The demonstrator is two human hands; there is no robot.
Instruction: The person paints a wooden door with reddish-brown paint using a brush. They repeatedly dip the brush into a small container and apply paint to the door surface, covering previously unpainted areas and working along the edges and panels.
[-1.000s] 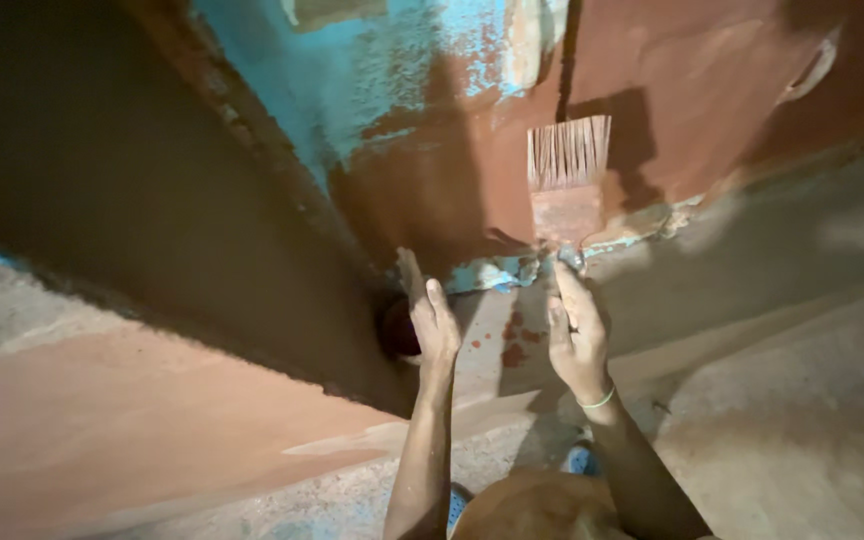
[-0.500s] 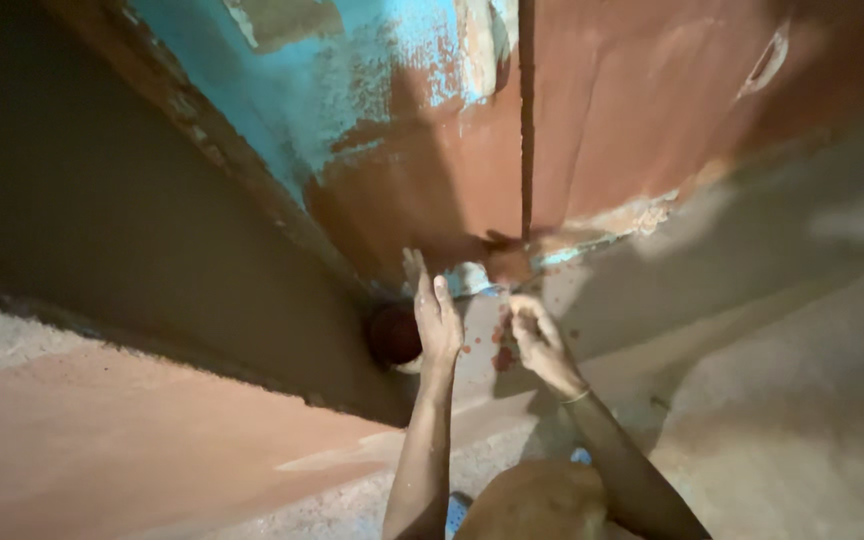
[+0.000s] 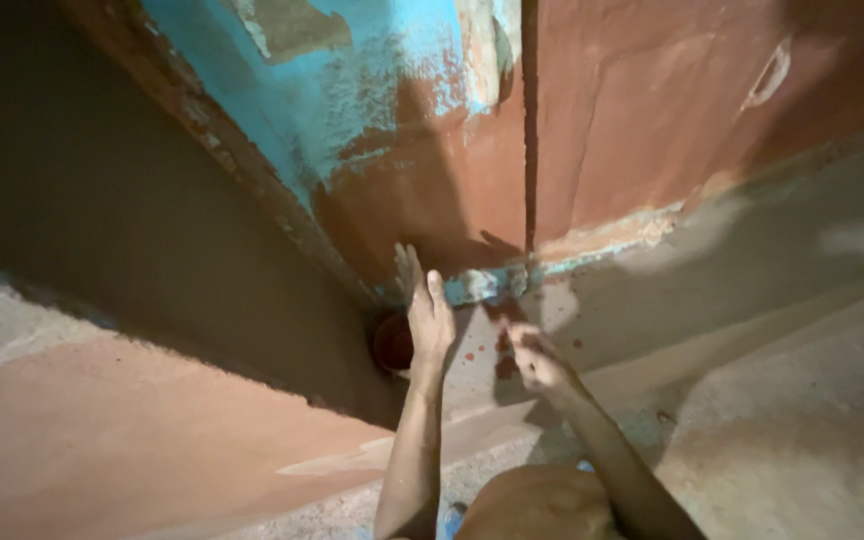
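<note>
Change since one second ago: the wide paintbrush, then raised against the red-brown wall, has dropped out of sight; half a second ago it was already low. Reading: the stroke on the wall has ended and the brush has come down toward the floor by the paint pot.

Left hand [image 3: 426,318]: arm extended forward, palm flat, fingers straight and together, pressed on the foot of the wall where blue paint [image 3: 332,90] gives way to red-brown. Open grip, holding nothing. Just left of and below it sits a small round paint pot [image 3: 392,343], dark red inside, in the shadowed corner.

Right hand [image 3: 535,360]: lowered, wrist bent, fingers curled downward over red drips on the concrete floor [image 3: 802,400]. Brush not visible now; cannot tell whether the curled grip holds its handle. Wall seam [image 3: 529,120] runs up directly above this hand.
</note>
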